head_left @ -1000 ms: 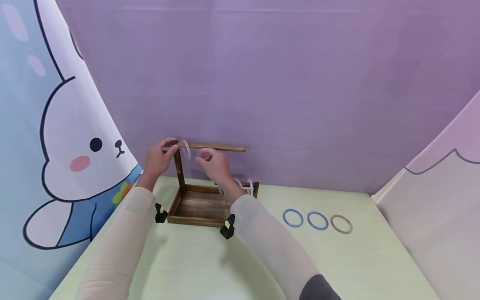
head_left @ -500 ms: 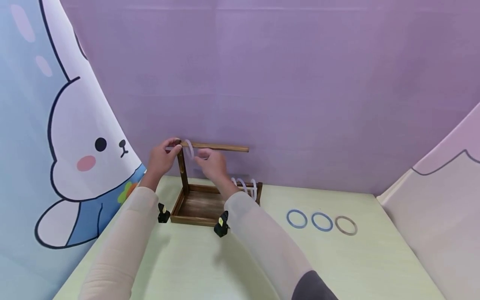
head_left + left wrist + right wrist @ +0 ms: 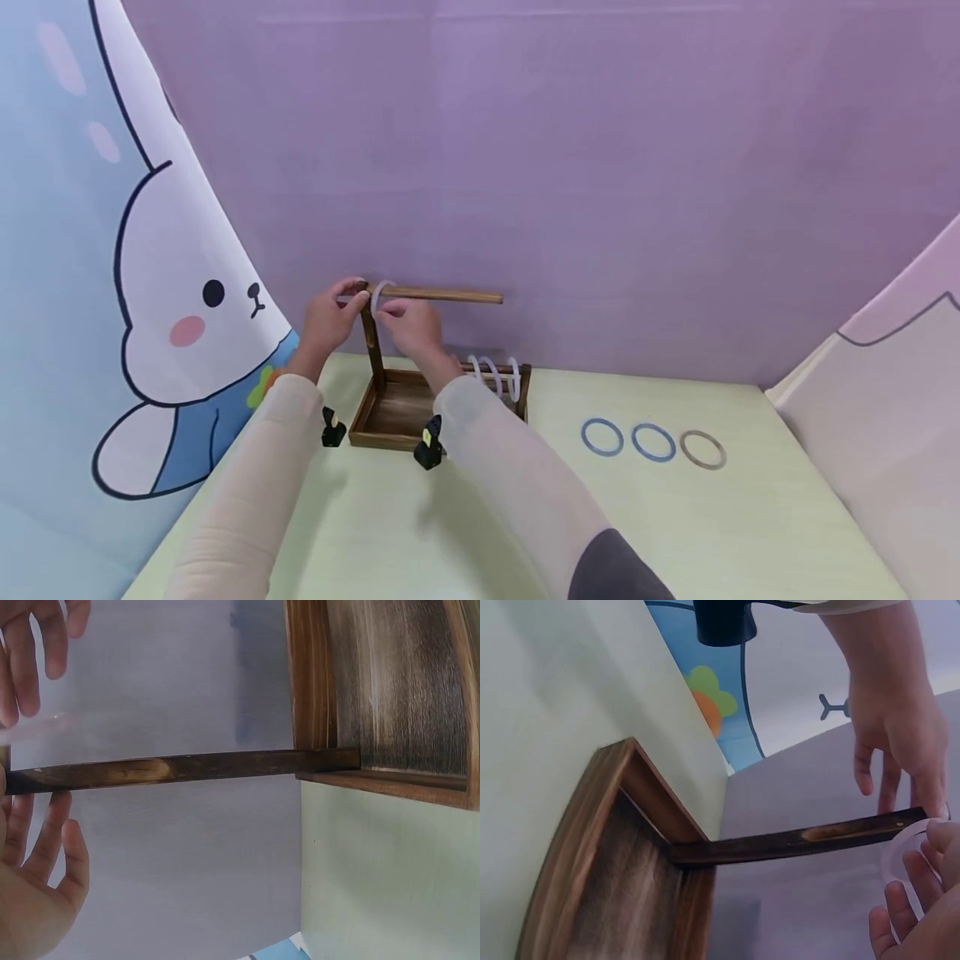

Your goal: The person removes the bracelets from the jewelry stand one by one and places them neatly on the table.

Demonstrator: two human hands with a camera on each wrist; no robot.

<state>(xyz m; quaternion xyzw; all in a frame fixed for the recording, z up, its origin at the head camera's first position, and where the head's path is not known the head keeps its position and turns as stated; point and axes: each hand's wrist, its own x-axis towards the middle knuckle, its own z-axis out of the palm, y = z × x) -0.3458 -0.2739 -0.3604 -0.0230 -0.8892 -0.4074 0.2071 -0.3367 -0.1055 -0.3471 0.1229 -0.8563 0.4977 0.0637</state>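
In the head view, my left hand (image 3: 328,323) grips the top of the upright post (image 3: 372,340) of a wooden stand, thumb in front and fingers behind. A pale lilac ring (image 3: 375,298) hangs around the stand's upper bar (image 3: 453,295), close to that post. My right hand (image 3: 414,329) pinches this ring at its near side. The right wrist view shows the ring (image 3: 890,859) at the fingertips of my right hand (image 3: 926,900), with my left hand (image 3: 900,735) at the post's end. The ring appears only faintly in the left wrist view.
The stand's tray base (image 3: 382,442) sits on the pale green table. Several pale rings (image 3: 491,375) hang on its lower bar at the right. Two blue rings (image 3: 602,452) and a grey-brown ring (image 3: 703,465) lie on the table. A purple backdrop (image 3: 600,183) stands behind.
My right hand has moved left along the upper bar and taken hold of the hanging ring, which has turned and sits nearer the post. The left hand keeps its grip on the post.
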